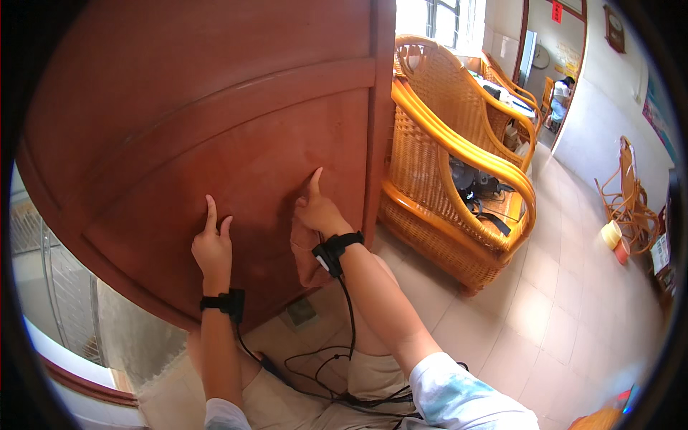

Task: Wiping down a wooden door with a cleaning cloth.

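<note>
Before me stands a reddish-brown wooden panel door (258, 140). My left hand (213, 250) is at its lower panel with index finger and thumb stretched out and the other fingers curled; nothing shows in it. Whether the fingertip touches the wood, I cannot tell. A reddish cloth (305, 250) hangs from my right hand (318, 209), whose index finger points up along the same panel. The folded fingers hide the cloth's upper part. Each wrist wears a black strap with a small module, the left one (231, 305) and the right one (330, 255), both wired.
Black cables (333, 395) run across my lap. Right of the door stands a rattan armchair (446, 177) with black gear (478, 188) on its seat. Tiled floor (484, 312) extends right, towards a folded rattan chair (629, 193). A person (560, 102) sits beyond the far doorway.
</note>
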The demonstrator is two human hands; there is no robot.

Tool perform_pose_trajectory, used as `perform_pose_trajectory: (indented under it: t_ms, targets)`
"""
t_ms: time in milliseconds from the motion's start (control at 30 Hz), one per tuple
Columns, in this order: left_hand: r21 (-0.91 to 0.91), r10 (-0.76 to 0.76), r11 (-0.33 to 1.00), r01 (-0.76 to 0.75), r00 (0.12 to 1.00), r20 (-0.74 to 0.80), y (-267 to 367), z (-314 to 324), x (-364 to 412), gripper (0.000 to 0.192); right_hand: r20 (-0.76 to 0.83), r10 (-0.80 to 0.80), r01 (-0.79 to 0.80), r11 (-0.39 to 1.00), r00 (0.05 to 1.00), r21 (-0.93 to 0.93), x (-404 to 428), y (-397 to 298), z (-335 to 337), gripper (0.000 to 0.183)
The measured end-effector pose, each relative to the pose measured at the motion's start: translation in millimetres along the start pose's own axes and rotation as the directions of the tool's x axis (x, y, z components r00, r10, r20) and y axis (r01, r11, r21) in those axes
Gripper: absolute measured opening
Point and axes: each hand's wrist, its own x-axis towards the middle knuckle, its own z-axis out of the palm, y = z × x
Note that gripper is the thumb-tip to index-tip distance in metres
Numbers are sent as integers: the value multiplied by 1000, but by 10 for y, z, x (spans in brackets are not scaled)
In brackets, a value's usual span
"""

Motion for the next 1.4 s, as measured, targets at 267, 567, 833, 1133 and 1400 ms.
perform_pose_trajectory:
  t_ms: [267,567,833,1133,1400]
  targets:
    - [-128,15,991,-34,989,-146,92,18,31,52,-27,-52,48,990,998,-132,-63,-6,-94,89]
    - [-161,34,985,-57,989,-142,76,52,57,50,-40,-94,90,991,995,-94,-26,36,17,94]
    - [-193,-19,981,-1,995,-102,89,28,59,51,11,6,-5,993,1000,-117,4,24,-53,94]
    - [-159,31,985,-65,978,-206,-6,-12,91,51,-51,-65,62,997,997,-53,-54,41,-191,84]
    - [-155,-35,988,15,991,-128,10,45,101,54,-42,-45,40,992,998,-119,-5,4,-100,85]
